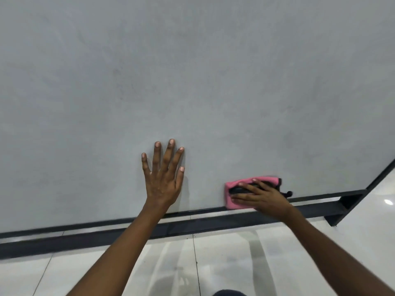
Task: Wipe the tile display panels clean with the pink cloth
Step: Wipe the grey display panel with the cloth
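Glossy white tiled floor (224,263); black panel frame (128,236) stands on it.

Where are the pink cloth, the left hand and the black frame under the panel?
pink cloth (232,205): head view, on its lower left corner, clear of the fingers.
left hand (161,180): head view, on the back of the hand.
black frame (316,211): head view, on the bottom rail.

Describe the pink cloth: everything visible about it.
The pink cloth is a soft-looking fabric pad folded into a rough rectangle, with a dark part showing between the fingers and at its right end. It lies flat against the grey tile panel, low on it, its lower edge close to the black frame. The right hand presses on it with straight, spread fingers, hiding much of its middle. Its edges look slightly blurred.
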`<action>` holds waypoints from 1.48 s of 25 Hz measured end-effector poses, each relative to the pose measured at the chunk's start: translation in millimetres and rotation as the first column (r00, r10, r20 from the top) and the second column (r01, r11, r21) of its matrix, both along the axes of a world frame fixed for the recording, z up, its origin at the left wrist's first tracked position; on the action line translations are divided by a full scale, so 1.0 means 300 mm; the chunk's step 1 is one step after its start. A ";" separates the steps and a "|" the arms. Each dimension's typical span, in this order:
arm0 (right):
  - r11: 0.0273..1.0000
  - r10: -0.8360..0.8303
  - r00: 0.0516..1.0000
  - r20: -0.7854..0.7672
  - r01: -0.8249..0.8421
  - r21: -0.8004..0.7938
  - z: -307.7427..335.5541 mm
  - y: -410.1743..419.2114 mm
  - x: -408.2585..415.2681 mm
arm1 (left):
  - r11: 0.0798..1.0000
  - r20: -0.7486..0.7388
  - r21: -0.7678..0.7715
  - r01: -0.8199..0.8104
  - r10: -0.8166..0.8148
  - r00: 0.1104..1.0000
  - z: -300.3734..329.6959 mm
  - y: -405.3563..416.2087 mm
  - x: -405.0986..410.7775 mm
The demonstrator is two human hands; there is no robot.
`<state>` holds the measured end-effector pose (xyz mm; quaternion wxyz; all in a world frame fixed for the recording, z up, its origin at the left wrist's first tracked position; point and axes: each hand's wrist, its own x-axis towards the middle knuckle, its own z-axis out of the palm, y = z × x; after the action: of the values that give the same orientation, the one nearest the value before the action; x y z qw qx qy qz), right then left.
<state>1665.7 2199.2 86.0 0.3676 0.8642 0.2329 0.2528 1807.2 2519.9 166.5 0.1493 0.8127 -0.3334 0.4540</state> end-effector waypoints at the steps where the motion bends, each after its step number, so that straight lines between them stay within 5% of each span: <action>1: 0.999 -0.022 0.999 0.049 0.020 0.045 0.127 -0.039 -0.021 | 1.000 -0.001 -0.020 0.012 -0.012 1.000 0.070 -0.018 -0.003; 6: 0.930 -0.042 0.896 0.442 -0.127 0.346 1.030 -0.031 0.057 | 0.987 0.078 -0.145 0.076 -0.065 0.995 0.596 -0.143 -0.007; 9: 0.719 -0.174 0.818 0.548 -0.274 0.638 1.383 0.113 0.106 | 0.976 0.123 -0.191 0.102 -0.079 0.989 0.951 -0.187 -0.013; 11: 0.721 -0.160 0.815 0.557 -0.289 0.630 1.489 0.177 0.116 | 0.973 0.155 -0.196 0.122 -0.092 0.984 1.192 -0.207 -0.009; 13: 0.842 -0.071 0.864 0.499 -0.216 0.495 1.491 0.178 0.101 | 0.972 0.171 -0.205 0.112 -0.077 0.982 1.360 -0.228 0.011; 17: 0.833 -0.085 0.878 0.471 -0.196 0.517 1.433 -0.009 0.027 | 0.967 0.267 -0.254 0.038 0.033 0.963 1.368 -0.293 0.060; 19: 0.720 -0.183 0.827 0.531 -0.255 0.645 1.499 -0.167 -0.009 | 0.975 0.355 -0.217 0.040 0.040 0.934 1.315 -0.307 0.080; 23: 0.195 -0.545 0.685 0.483 -0.456 0.868 1.922 -0.424 -0.103 | 0.968 0.403 -0.251 0.026 0.080 0.912 1.325 -0.306 0.080; 24: 0.132 -0.585 0.669 0.459 -0.479 0.868 2.014 -0.438 -0.115 | 0.965 0.394 -0.261 0.019 0.088 0.915 1.319 -0.307 0.076; 26: 0.236 -0.577 0.624 0.527 -0.490 0.839 2.085 -0.386 -0.073 | 0.970 0.385 -0.243 0.003 0.093 0.918 1.310 -0.308 0.066; 29: 0.630 -0.159 0.698 0.699 -0.473 0.616 1.905 -0.160 0.080 | 0.978 0.343 -0.207 0.017 0.057 0.938 1.321 -0.292 0.054; 32: 0.921 0.188 0.880 0.436 -0.313 0.233 1.541 0.026 0.133 | 0.939 0.231 -0.318 0.131 -0.057 0.971 1.283 -0.317 -0.028; 34: 0.947 0.194 0.923 0.333 -0.264 0.182 1.475 -0.044 0.081 | 0.945 0.240 -0.295 0.141 -0.069 0.968 1.185 -0.366 -0.074; 37: 0.789 -0.094 0.814 0.573 -0.291 0.541 1.587 -0.300 -0.026 | 0.985 0.251 -0.160 0.063 -0.021 0.968 1.055 -0.413 -0.057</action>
<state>1657.9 2109.2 562.0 0.1089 0.8041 0.0651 0.5808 1790.0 2396.2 483.1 0.1836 0.7269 -0.3275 0.5751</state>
